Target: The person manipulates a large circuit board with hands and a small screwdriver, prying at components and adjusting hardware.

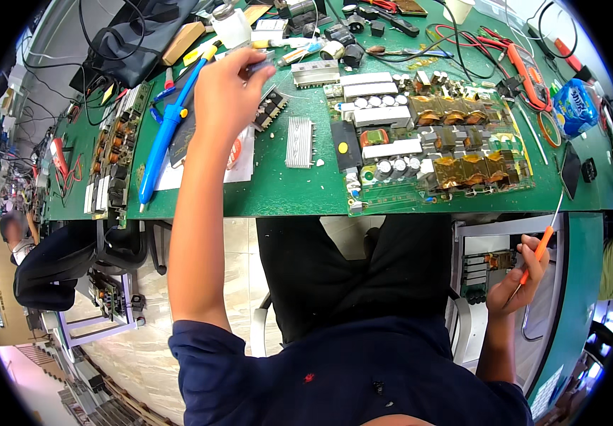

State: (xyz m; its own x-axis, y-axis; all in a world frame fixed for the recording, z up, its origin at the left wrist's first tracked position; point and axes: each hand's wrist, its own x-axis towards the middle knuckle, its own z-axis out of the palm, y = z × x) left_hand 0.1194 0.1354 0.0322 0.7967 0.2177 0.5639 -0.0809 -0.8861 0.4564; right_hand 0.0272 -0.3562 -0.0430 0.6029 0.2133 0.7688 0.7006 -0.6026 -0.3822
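My left hand (230,89) is raised over the green workbench (271,195), its fingers pinched round something small and greyish that I cannot make out. Just under it lie a finned metal heatsink with dark parts (271,108) and a blue desoldering pump (164,138). To its right, a silver heatsink (299,142) rests flat on the bench. My right hand (523,277) is beyond the bench's front edge, wrapped round the orange handle of a screwdriver (538,254), whose thin shaft points up. A large circuit board (427,142) with copper-coloured transformers and white parts lies at the middle right.
Another circuit board (111,156) stands at the left. Loose parts and a clear bottle (231,28) crowd the back. At the right are a red multimeter (526,74) with leads, a tape roll (549,129) and a blue pack (575,106). Someone sits far left.
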